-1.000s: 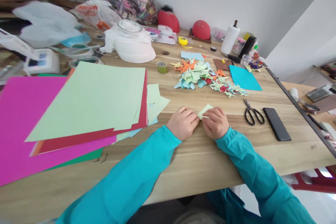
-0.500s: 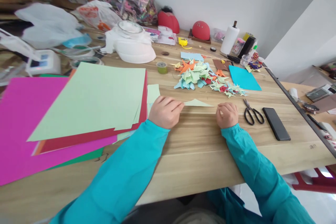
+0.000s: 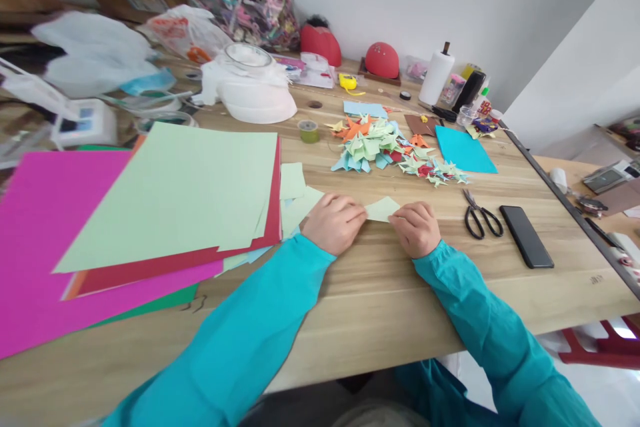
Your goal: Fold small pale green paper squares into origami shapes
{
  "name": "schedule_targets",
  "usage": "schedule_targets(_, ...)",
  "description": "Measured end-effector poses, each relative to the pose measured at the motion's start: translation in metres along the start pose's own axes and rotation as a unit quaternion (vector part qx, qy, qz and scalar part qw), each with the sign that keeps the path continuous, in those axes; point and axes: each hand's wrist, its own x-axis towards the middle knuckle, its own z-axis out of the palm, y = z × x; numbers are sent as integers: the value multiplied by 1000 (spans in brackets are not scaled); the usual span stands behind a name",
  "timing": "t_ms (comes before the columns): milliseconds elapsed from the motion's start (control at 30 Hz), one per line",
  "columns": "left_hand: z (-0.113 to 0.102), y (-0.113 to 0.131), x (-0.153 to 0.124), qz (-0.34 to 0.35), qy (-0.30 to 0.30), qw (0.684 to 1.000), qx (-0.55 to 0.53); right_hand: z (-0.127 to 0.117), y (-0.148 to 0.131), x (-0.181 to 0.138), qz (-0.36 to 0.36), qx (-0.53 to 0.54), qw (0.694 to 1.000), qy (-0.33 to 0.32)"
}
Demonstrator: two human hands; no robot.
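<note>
Between my hands is a small piece of pale green paper [image 3: 383, 209], low over the wooden table [image 3: 370, 320]. My left hand [image 3: 336, 221] is closed on its left end and my right hand [image 3: 416, 229] pinches its right end. The fingertips are partly hidden behind the knuckles. Cut pale green paper pieces [image 3: 293, 181] lie just left of my left hand. Beyond my hands rests a heap of folded paper shapes [image 3: 373, 140] in green, orange, blue and red.
Large coloured sheets [image 3: 175, 187] are stacked at the left. Black-handled scissors [image 3: 481, 217] and a black phone [image 3: 526, 235] lie right of my right hand. A turquoise sheet [image 3: 466, 149], a tape roll [image 3: 309, 131] and a white spray bottle [image 3: 437, 77] stand farther back.
My right hand has moved left, closer to my left hand, which has shifted slightly right. The paper was a flat, wide triangle between them; a shorter, taller part of it shows now.
</note>
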Motion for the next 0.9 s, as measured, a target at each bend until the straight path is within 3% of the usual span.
schedule_targets(133, 2, 1, 2, 17, -3, 1000, 5, 0, -2, 0, 5, 1, 1000, -1)
schedule_targets(467, -5, -32, -11, -57, 20, 997, 57, -4, 8, -2, 62, -12, 997, 52)
schedule_targets(733, -7, -37, -13, -90, 27, 994, 64, -3, 9, -4, 68, -7, 996, 53)
schedule_targets(900, -8, -44, -20, -175, 56, 982, 49, -4, 13, -4, 110, -22, 989, 101)
